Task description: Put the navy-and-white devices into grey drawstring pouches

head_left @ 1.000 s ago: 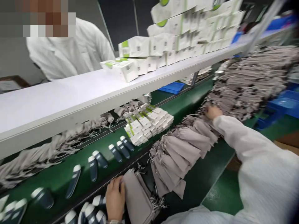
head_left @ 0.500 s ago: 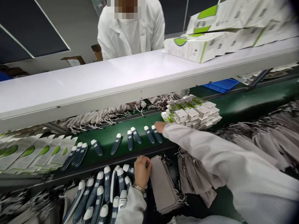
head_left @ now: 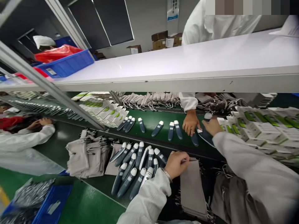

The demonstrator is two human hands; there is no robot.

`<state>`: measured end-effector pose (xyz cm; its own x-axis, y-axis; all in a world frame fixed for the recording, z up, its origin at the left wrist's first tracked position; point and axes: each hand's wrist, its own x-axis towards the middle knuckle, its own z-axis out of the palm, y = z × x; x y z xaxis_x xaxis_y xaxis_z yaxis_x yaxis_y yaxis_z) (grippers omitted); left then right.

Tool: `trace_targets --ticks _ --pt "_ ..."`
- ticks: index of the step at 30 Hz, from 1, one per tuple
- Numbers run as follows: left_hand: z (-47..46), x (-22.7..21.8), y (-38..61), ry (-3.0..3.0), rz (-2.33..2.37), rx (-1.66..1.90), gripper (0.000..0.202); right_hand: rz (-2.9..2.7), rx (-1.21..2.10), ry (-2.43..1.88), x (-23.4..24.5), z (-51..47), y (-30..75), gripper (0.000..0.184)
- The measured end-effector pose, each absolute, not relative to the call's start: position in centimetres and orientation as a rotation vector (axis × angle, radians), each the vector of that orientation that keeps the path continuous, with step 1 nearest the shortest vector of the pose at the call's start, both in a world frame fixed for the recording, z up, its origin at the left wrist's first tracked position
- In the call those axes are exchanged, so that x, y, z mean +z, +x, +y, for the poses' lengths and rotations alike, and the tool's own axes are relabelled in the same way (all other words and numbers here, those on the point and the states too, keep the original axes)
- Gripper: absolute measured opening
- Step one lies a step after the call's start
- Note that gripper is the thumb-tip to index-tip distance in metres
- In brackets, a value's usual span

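My right hand (head_left: 212, 126), reaching across the green belt (head_left: 149, 116), has its fingers curled around a dark device (head_left: 206, 137) with a white end. The device lies between the stacked white boxes (head_left: 261, 130) and a co-worker's hand (head_left: 190, 123), which touches another device just beside mine. My left hand (head_left: 177, 165) rests at the far edge of the grey pouches (head_left: 191, 186); its fingers are bent, but I cannot tell whether they pinch the cloth. To its left lies a heap of devices (head_left: 129, 168), several overlapping.

For good handling, I judge that the grip should sit on the dark body, firm but not hard, since the smooth casing could slip. Lifting before drawing back should clear both the boxes and the co-worker's fingers. The left hand does best with light pressure: the thin pouches could slide over one another, and their loose cords could snag.
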<state>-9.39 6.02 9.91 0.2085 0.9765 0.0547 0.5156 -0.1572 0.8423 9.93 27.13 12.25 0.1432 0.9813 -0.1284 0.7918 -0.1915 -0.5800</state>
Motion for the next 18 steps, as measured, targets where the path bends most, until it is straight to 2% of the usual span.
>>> trace_targets --ticks 4,6,12,18 --pt "5.3 11.3 -9.2 1.639 1.289 0.941 0.016 -1.434 0.99 -1.416 16.1 20.1 9.1 0.07" --pt "4.8 12.3 -9.0 1.534 1.201 1.032 0.023 -1.282 1.094 -1.14 17.6 15.6 8.7 0.073" --pt "2.6 15.4 -8.3 1.452 1.065 1.113 0.022 -1.123 1.276 -0.975 19.1 8.5 9.7 0.05" --pt "2.5 16.9 -6.7 1.643 0.987 0.978 0.018 -1.071 1.159 -0.841 19.6 6.8 12.8 0.046"
